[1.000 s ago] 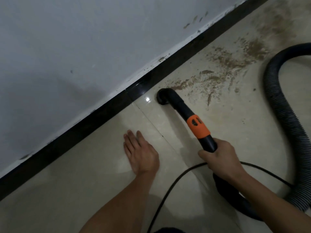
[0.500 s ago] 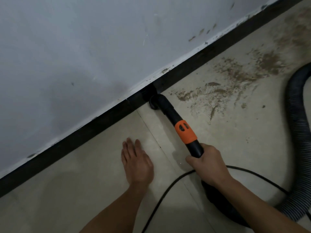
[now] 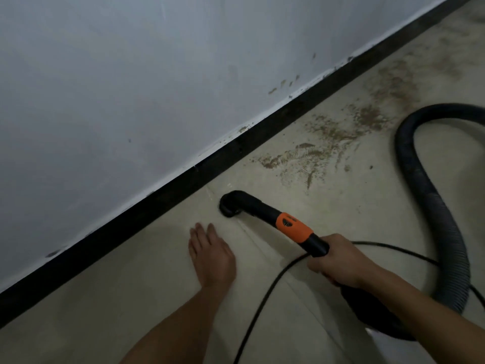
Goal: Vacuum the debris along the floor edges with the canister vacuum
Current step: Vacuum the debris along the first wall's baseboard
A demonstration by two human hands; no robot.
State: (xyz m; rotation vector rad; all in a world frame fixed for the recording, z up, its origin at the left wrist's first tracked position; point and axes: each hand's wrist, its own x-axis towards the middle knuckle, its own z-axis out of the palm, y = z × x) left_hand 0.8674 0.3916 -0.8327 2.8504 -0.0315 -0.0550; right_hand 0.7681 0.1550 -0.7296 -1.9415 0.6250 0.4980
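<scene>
Nozzle (image 3: pixel 230 207) pulled back off the skirting (image 3: pixel 168 191).
Right hand (image 3: pixel 338 261) grips the wand; left hand (image 3: pixel 210 254) flat, released; debris (image 3: pixel 328 143) remains at 1 o'clock.

I see a floor (image 3: pixel 341 232) of smooth, faintly glossy beige tile, dusted with gritty brown debris (image 3: pixel 333 132). The baseboard (image 3: pixel 157 198) looks glossy black, the wall (image 3: pixel 118 88) matt painted white with scuffs. My nozzle (image 3: pixel 236 203) is matt black plastic with an orange plastic collar (image 3: pixel 292 227); the hose (image 3: pixel 441 232) is ribbed, dull grey-black plastic.
</scene>
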